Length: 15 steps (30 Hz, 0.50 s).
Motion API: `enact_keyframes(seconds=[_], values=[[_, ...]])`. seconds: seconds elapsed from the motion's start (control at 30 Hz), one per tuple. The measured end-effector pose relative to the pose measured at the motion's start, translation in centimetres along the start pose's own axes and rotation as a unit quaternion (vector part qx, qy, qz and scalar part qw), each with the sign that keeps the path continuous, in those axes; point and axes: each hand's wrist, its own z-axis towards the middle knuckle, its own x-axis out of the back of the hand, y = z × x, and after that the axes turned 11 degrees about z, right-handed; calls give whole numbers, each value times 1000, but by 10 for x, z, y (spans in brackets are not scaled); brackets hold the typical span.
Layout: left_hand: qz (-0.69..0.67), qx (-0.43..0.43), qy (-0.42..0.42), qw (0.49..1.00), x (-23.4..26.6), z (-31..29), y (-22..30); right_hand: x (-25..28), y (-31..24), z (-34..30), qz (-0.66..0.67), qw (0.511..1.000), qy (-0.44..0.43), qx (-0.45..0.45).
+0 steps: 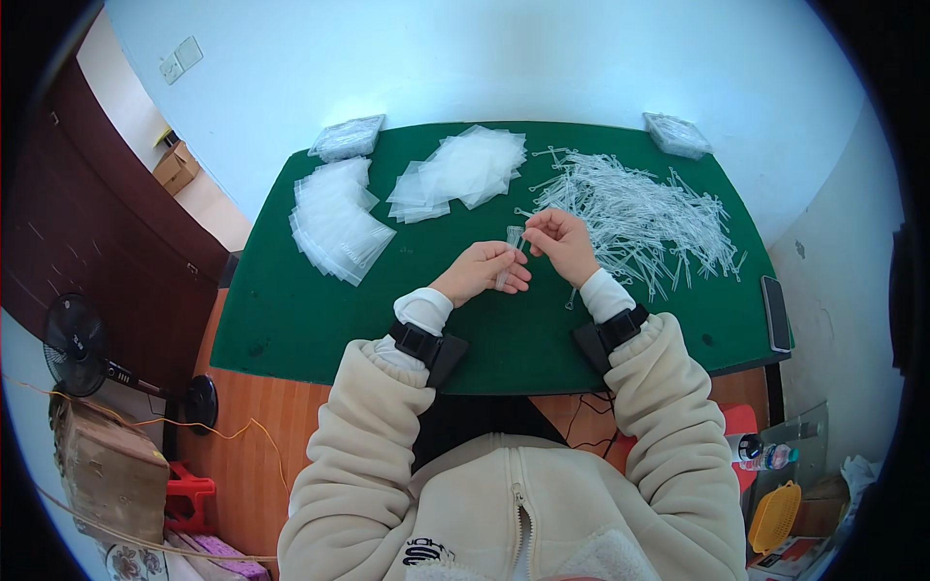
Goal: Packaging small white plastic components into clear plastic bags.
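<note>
My left hand [477,272] is closed around a small bundle of clear plastic sticks [513,234], whose looped ends stand up above the fingers. Right beside it, my right hand [567,246] pinches at the top of the bundle, apparently on a single thin stick. A large tangled pile of the same clear sticks [644,215] spreads just beyond and to the right of my right hand. Past my left hand lie a loose heap of clear flat bags [463,172] and a fanned row of similar bags [331,218], with sticks showing inside the nearest ones.
The green-topped table [320,329] stands against a white wall. Two clear packs, a left one [349,138] and a right one [676,136], sit at its far corners. A phone [775,314] lies along the right edge. A black fan [76,344] stands on the floor at left.
</note>
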Motion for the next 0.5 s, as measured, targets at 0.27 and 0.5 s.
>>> enact_keyframes(seconds=[0.27, 0.5], values=[[13, -8, -17, 1000, -3, -3, 3, 0, 0, -1, -77, 997, 0, 30], [76, -47, -15, 996, -2, -1, -1, -4, -6, -3, -108, 992, -17, 58]])
